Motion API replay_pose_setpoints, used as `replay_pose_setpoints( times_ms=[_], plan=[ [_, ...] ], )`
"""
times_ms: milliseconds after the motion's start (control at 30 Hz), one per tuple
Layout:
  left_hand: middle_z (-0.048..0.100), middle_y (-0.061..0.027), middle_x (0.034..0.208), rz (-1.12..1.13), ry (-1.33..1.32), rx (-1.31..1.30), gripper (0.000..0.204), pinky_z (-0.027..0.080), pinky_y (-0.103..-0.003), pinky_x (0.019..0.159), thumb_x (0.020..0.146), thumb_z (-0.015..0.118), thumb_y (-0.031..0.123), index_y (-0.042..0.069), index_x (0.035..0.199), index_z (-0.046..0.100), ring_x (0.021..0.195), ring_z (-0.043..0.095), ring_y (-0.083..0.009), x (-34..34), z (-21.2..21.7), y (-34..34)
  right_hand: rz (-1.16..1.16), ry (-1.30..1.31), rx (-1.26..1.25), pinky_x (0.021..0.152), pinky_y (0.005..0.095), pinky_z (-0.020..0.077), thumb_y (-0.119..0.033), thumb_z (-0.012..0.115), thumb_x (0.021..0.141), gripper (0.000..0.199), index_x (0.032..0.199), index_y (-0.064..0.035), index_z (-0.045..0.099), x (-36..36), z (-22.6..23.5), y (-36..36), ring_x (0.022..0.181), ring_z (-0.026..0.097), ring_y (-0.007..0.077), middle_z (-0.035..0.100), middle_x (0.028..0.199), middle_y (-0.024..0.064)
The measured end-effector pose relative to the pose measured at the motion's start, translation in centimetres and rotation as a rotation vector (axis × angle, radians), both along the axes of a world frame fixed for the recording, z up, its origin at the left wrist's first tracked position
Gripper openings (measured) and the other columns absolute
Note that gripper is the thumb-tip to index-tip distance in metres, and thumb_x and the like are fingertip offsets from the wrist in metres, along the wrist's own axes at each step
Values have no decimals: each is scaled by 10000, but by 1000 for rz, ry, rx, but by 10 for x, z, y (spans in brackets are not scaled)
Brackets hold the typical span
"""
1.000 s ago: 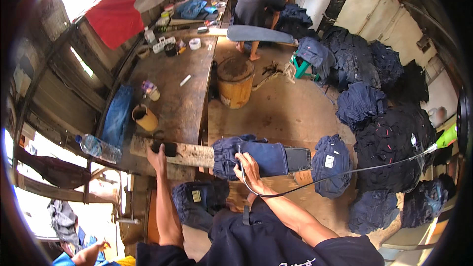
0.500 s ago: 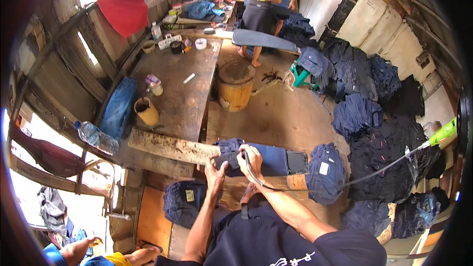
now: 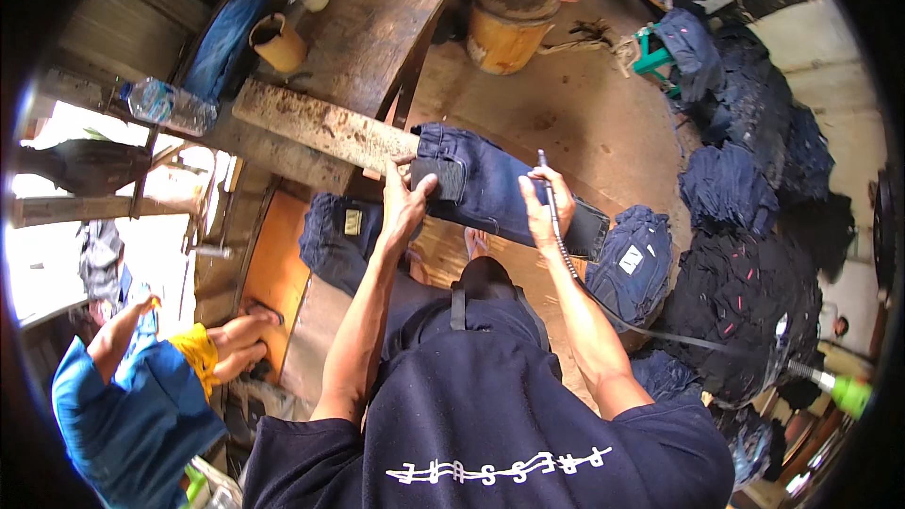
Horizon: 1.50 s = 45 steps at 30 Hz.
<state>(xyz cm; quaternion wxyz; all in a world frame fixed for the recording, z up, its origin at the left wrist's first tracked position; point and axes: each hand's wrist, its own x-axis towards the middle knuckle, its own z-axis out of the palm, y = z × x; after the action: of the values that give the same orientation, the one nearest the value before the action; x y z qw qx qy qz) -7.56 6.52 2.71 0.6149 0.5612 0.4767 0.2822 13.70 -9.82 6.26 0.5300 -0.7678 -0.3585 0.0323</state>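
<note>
My left hand [image 3: 403, 200] pins the jeans [image 3: 490, 190] on the plank [image 3: 320, 127]; right hand [image 3: 545, 212] grips the rotary tool [image 3: 547, 190]. Slack denim could snag.

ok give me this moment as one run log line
left hand: pressing jeans flat on wooden beam | right hand: gripping pen-like tool with cable, tip on the denim | piles of dark jeans at right
</note>
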Motion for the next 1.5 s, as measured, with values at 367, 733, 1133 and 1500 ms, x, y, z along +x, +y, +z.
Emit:
replay_pose_setpoints(
  times_ms=[367,733,1133,1500],
  plan=[
    [762,-59,1235,-37,-75,-99,492,592,-256,806,1078,750,193,158,1555,632,1042,690,-102,17,6,20,177,237,17,995,443,591,-167,724,1084,176,1143,-9,774,41,-59,-40,943,795,283,811,1047,145],
    [722,-122,1346,74,-215,68,603,580,-303,1051,995,829,53,41,1553,598,1157,713,-155,9,-16,-7,689,170,-36,1046,431,614,-77,732,998,293,1232,99,736,46,-18,17,1131,793,328,804,1187,246],
    [681,-166,1479,82,-512,-60,603,554,-350,1109,994,771,-55,-40,1561,568,1326,655,-202,7,-48,-6,1058,-74,137,1040,645,603,-3,663,867,304,1143,113,719,12,-59,60,1057,808,463,786,1016,314],
    [698,-163,1460,84,-476,-22,606,564,-320,1075,989,782,-60,-49,1557,574,1283,673,-173,7,-50,-6,1081,-83,122,1033,666,596,-20,660,885,283,1126,116,724,11,-61,61,1040,809,474,786,986,288]
  ],
)
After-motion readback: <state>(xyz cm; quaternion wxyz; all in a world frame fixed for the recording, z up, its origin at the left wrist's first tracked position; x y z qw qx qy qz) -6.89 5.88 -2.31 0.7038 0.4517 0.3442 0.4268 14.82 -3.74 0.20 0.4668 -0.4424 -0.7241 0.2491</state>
